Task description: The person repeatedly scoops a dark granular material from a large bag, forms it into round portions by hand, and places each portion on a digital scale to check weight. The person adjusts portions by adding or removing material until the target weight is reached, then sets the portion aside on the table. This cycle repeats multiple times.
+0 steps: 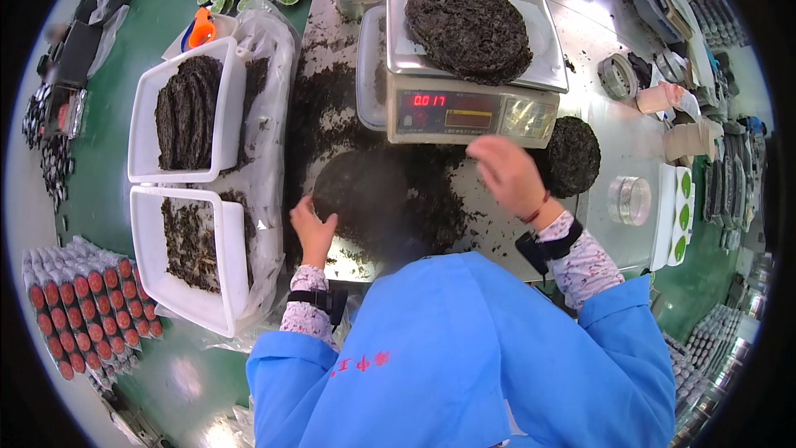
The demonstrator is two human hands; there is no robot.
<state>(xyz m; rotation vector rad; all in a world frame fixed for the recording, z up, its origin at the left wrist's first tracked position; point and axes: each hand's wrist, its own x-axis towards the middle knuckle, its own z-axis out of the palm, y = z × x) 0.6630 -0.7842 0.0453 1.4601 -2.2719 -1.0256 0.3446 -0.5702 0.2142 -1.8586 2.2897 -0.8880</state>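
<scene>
Cloth of a blue garment is seen nearest, and beyond it the surface is strewn with dark crumbs. At near left, loose dark scraps are held in a white tub. A little farther, the left rim of a dark round cake is met, or nearly met, by the left hand; its grip is spread wide, thumb apart from fingers, and firm contact cannot be told. The cake's outline is partly lost among the crumbs and a pale haze.

To the right, just beside the near edge of the scale, the right hand is blurred; its grip is loosely parted, with nothing seen held. A second cake is laid at the scale's near right corner. Farther left, more cakes are stood on edge in another white tub. On the far pan, a third cake is borne, above a lit red display.

Weighing appears to be in hand, with the near cake being attended to meanwhile. For that cake to be lifted, the right hand would have to be brought to its opposite rim and even support given from both sides, since crumbs might be shed by a one-sided pull.
</scene>
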